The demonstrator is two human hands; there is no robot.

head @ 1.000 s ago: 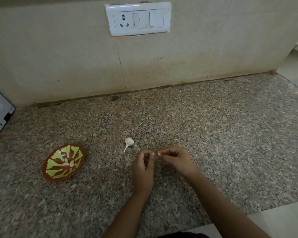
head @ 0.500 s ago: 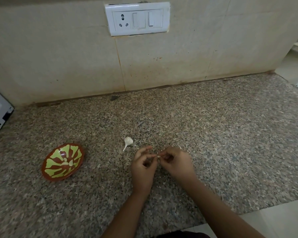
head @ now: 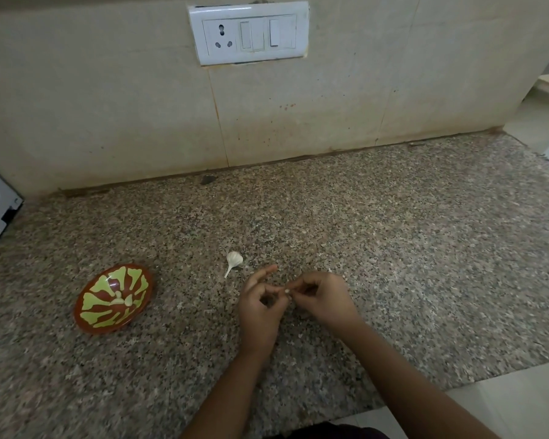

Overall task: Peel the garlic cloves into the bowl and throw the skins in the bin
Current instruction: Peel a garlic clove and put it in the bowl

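Two hands, left hand [head: 260, 308] and right hand [head: 322, 301], meet above the tabletop [head: 425, 264], fingers of both pinching one tiny pale garlic clove [head: 287, 291]; left forefinger juts out. Risk: the smooth rounded clove could pop free and roll on the speckled granite, or its papery skin could scatter; bin not in view. Glazed brown-green bowl [head: 97, 307] sits well left with peeled cloves [head: 122, 301] inside; white stemmed garlic bulb [head: 234, 259] lies just beyond the hands.

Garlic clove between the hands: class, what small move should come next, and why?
Probably the right hand should tug the skin off the clove while the left hand steadies it. Both hands pinch the small white clove above the counter, apart from the bowl to the left, which holds a few pale cloves, so peeling looks unfinished.
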